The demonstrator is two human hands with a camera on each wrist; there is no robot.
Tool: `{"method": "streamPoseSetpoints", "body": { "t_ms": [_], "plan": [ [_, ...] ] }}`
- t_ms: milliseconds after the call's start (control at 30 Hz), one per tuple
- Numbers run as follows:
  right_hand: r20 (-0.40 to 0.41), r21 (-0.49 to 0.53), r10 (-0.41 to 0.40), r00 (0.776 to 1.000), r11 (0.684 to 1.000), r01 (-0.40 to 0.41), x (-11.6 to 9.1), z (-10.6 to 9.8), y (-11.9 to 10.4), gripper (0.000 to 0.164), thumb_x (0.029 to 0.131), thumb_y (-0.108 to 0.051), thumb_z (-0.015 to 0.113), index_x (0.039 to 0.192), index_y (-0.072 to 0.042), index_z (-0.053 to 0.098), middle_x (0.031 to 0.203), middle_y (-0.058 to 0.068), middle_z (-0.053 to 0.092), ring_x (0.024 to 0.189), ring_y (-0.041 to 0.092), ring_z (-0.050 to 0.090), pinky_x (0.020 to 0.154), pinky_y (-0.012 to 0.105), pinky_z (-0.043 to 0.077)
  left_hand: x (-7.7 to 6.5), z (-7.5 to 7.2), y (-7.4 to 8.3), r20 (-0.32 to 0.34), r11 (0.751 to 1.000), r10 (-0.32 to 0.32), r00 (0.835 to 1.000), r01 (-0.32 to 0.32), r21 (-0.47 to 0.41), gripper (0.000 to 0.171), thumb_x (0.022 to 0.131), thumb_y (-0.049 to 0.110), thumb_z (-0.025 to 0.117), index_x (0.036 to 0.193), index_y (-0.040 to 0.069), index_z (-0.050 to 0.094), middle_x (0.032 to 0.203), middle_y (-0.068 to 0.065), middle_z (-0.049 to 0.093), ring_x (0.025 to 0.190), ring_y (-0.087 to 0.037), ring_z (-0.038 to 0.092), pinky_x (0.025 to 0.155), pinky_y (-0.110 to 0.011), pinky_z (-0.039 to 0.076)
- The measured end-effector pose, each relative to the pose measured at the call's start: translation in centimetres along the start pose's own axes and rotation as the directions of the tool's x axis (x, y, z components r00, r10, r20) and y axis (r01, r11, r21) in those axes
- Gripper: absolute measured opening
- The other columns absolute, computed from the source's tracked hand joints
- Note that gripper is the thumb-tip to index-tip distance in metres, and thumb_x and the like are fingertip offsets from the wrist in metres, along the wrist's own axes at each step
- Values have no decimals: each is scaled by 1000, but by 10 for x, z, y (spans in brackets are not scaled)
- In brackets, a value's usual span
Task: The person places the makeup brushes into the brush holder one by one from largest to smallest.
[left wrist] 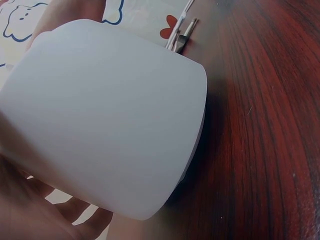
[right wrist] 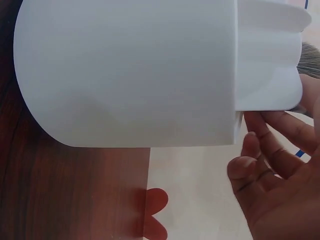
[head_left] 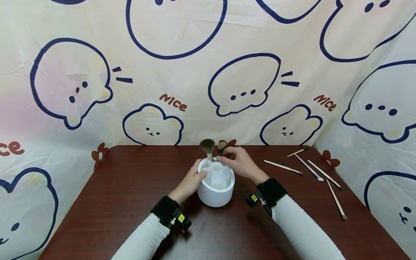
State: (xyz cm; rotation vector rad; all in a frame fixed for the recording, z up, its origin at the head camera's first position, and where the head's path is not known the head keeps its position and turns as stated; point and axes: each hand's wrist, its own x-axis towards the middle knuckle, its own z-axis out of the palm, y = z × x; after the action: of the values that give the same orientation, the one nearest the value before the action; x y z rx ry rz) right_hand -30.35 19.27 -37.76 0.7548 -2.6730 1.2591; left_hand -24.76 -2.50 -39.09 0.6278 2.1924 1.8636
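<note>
Pale sleeves (head_left: 136,238) enter from the bottom of the head view, each ending in a black wrist band (head_left: 274,191) that carries a small camera (head_left: 255,198). Beyond them a white holder (head_left: 214,198) stands upright on the brown table (head_left: 130,180), with a divided white insert (head_left: 218,182) inside it. The left hand (head_left: 191,182) grips the holder's left side, its thumb over the rim and its fingers round the outside. A big brush (head_left: 207,145) stands bristles up at the back of the insert. Just right of it, the right hand (head_left: 242,162) pinches a small brush (head_left: 222,145) below its head; the lower end of that brush is hidden. Five loose brushes (head_left: 283,167) lie on the table to the right, well apart from the holder. Behind the table hangs a cloth (head_left: 195,83) printed with navy outlines and the word "Nice".

In the left wrist view, the holder's smooth wall fills the middle. The left hand's fingers curve along it at lower left, part of the right hand shows at the top, and a few loose brushes peek out beyond.

In the right wrist view, the insert juts past the holder's rim. The right hand's fingertips go behind the insert, so their pinch is hidden there; the big brush's grey bristles show at the right edge.
</note>
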Motion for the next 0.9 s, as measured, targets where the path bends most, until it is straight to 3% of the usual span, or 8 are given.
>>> {"method": "streamPoseSetpoints", "body": {
  "t_ms": [333, 900],
  "plan": [
    [66, -52, 52, 996, 997, -49, -1, -4, -10, 13, 89, -33, 63, 93, -21, 67, 87, -2, 61, 77, 18, 52, 63, 34, 49, 1, -1, -1, 0, 1000, -1, 1000, 1, 2, 47, 91, 3, 36, 137, -1, 29, 136, -16, 38, 118, -25, 38, 100, -49, 33],
    [61, -144, 39, 997, 989, -30, 7, -4, -19, 13, 87, -29, 65, 81, -17, 68, 74, 1, 59, 65, 21, 51, 54, 31, 45, 0, -1, -2, 7, 1000, -6, 1000, 6, -12, 46, 93, 4, 36, 138, 0, 29, 137, -16, 37, 118, -25, 38, 100, -49, 32]
  ]
}}
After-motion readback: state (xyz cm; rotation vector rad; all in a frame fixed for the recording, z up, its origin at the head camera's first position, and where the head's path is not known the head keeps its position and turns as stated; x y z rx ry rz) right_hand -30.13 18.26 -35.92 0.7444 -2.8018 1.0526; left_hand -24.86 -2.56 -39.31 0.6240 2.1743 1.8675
